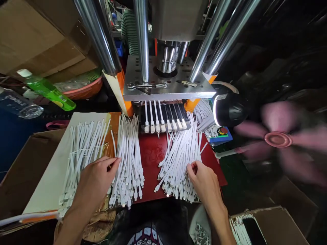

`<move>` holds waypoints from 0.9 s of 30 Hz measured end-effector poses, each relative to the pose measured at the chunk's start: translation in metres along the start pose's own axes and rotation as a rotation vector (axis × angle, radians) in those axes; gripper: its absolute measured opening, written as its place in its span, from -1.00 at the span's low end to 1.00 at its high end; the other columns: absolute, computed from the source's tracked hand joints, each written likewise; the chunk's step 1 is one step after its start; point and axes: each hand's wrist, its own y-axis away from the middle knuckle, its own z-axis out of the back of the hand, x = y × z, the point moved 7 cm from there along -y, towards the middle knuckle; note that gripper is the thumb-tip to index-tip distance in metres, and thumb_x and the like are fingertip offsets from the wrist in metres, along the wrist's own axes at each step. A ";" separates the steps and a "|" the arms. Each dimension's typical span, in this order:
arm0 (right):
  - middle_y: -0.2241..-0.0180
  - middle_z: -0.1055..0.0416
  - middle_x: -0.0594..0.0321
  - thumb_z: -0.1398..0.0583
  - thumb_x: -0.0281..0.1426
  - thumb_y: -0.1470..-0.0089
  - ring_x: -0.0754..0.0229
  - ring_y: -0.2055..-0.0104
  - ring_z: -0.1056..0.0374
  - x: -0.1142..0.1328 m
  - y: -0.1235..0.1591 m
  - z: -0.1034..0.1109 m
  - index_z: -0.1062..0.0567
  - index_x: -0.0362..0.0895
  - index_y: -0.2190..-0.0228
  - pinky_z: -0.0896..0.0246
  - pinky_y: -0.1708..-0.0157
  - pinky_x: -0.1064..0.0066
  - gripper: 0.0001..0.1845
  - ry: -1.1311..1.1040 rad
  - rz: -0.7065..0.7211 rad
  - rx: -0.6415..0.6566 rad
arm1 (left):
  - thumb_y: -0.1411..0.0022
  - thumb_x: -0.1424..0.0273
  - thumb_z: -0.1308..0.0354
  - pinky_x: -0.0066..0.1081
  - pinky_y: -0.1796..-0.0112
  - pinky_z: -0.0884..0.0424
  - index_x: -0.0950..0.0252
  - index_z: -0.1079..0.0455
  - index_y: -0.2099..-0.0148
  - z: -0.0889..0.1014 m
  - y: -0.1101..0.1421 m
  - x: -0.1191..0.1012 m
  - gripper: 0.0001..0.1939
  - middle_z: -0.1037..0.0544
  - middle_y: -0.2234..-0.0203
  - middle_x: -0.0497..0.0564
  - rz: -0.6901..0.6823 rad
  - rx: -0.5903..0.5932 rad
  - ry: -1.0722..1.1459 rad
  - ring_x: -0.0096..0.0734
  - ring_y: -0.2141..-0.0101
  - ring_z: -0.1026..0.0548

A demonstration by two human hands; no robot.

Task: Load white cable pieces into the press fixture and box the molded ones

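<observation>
My left hand (98,175) has its thumb and fingers drawn together at the left edge of the middle pile of white USB cables (129,160). Its fingertips touch the pile; what they pinch is hidden. On the right pile of white cables (176,163), my right hand (203,177) is closed with thumb and index finger curled together. I cannot make out what is between them. Beyond both hands, a dark fixture (166,117) under the press plate (168,86) holds a row of several white cables, connector ends facing me.
A tied cable bundle (85,146) lies on the white board (48,177) at left. Bottles, including a green one (49,90), stand beyond it. A round lamp (228,107) and a spinning pink fan (278,139) are at right. An open carton (278,224) sits lower right.
</observation>
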 end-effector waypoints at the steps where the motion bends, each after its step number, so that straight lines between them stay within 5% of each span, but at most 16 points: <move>1: 0.48 -0.47 0.22 -0.06 -0.28 -0.28 0.11 0.42 -0.33 -0.001 0.000 0.000 -0.35 -0.06 0.45 0.16 0.43 0.37 -0.75 -0.054 0.021 -0.018 | -0.35 0.09 0.02 -0.29 0.31 -0.32 0.26 -0.62 0.22 0.001 0.001 0.004 -0.54 -0.68 0.18 0.16 0.029 0.008 0.020 -0.12 0.30 -0.58; 5: 0.54 -0.39 0.29 -0.07 -0.27 -0.23 0.17 0.48 -0.26 -0.005 -0.001 0.001 -0.35 -0.06 0.47 0.08 0.42 0.39 -0.75 -0.297 0.107 -0.112 | -0.23 0.01 -0.18 -0.34 0.29 -0.38 0.21 -0.63 0.22 -0.007 0.005 0.005 -0.60 -0.68 0.21 0.10 0.081 0.088 0.349 -0.15 0.26 -0.56; 9: 0.56 -0.29 0.36 -0.11 -0.23 -0.23 0.25 0.52 -0.19 0.002 0.014 0.010 -0.37 -0.09 0.46 -0.01 0.45 0.44 -0.73 -0.596 0.193 -0.172 | -0.13 -0.03 -0.33 -0.49 0.50 -0.31 0.28 -0.60 0.37 -0.054 0.026 -0.035 -0.57 -0.52 0.52 -0.02 0.085 0.382 0.874 -0.43 0.52 -0.40; 14: 0.56 -0.23 0.41 -0.10 -0.30 -0.29 0.31 0.53 -0.15 0.041 0.061 0.003 -0.37 -0.10 0.44 -0.03 0.51 0.52 -0.75 -0.848 0.434 0.075 | -0.23 0.04 -0.31 -0.56 0.57 -0.23 0.31 -0.60 0.35 -0.106 0.057 -0.095 -0.60 -0.43 0.51 -0.08 0.104 0.507 1.283 -0.60 0.61 -0.28; 17: 0.57 -0.22 0.44 -0.15 -0.47 -0.14 0.35 0.52 -0.15 0.057 0.085 -0.003 -0.33 -0.10 0.48 -0.01 0.48 0.54 -0.84 -0.798 0.542 0.194 | -0.30 0.13 -0.28 -0.55 0.53 -0.26 0.30 -0.52 0.43 -0.104 0.060 -0.108 -0.63 -0.41 0.48 -0.08 0.001 0.460 1.297 -0.57 0.55 -0.30; 22: 0.56 -0.27 0.46 -0.20 -0.60 0.02 0.35 0.48 -0.20 0.054 0.089 0.001 -0.38 -0.11 0.53 -0.02 0.42 0.53 -0.82 -0.738 0.575 0.400 | -0.34 0.22 -0.23 -0.50 0.48 -0.36 0.26 -0.47 0.45 -0.074 0.063 -0.113 -0.67 -0.41 0.52 -0.04 -0.276 0.422 1.081 -0.44 0.50 -0.41; 25: 0.50 -0.38 0.39 -0.36 -0.39 -0.03 0.30 0.45 -0.25 0.051 0.080 -0.002 -0.54 -0.10 0.43 -0.06 0.46 0.52 -0.91 -0.879 0.506 0.571 | -0.31 0.33 -0.23 -0.48 0.43 -0.40 0.23 -0.47 0.44 -0.060 0.070 -0.117 -0.75 -0.47 0.54 -0.03 -0.431 0.336 0.930 -0.40 0.48 -0.47; 27: 0.47 -0.41 0.34 -0.37 -0.14 -0.08 0.32 0.50 -0.22 0.052 0.073 -0.010 -0.61 -0.12 0.27 -0.07 0.52 0.52 -0.69 -1.110 0.411 0.642 | -0.27 0.42 -0.23 -0.50 0.46 -0.39 0.21 -0.46 0.44 -0.059 0.078 -0.119 -0.80 -0.49 0.56 -0.04 -0.545 0.312 0.850 -0.43 0.51 -0.48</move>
